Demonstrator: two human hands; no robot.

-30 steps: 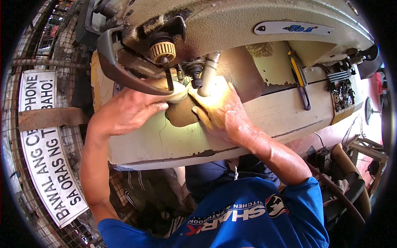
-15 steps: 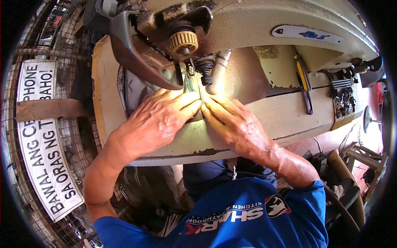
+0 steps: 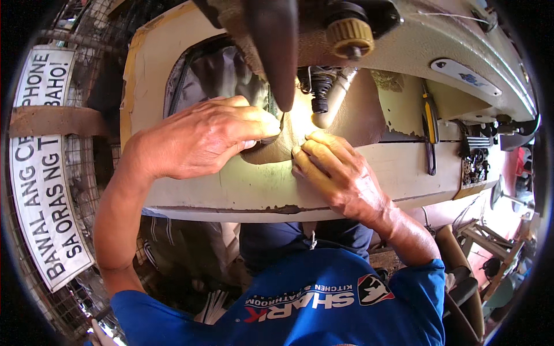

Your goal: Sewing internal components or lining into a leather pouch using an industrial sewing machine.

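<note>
Well — left hand (image 3: 199,137) at brown sheet (image 3: 356,115)

- A broad, rounded brown sheet (image 3: 359,118) is looking like leather or leatherette, finely grained, with a soft sheen under bright light.
- A silvery-grey lining (image 3: 214,72), apparently thin cloth, is creasing and catching glossy highlights.
- A long cream tabletop (image 3: 219,196) is showing a mostly smooth, scuffed finish, chipping to dark patches near its front edge.
- An arched grey-beige sewing machine (image 3: 424,40) is presenting rough, pebbled paint with a slight gloss.
- A round, ribbed, brass-coloured knob (image 3: 350,38) is appearing metallic.
- A slim yellow-and-black tool (image 3: 429,118) is looking like smooth plastic.
- A blue short-sleeved shirt (image 3: 323,271) is appearing as matt cloth.
</note>
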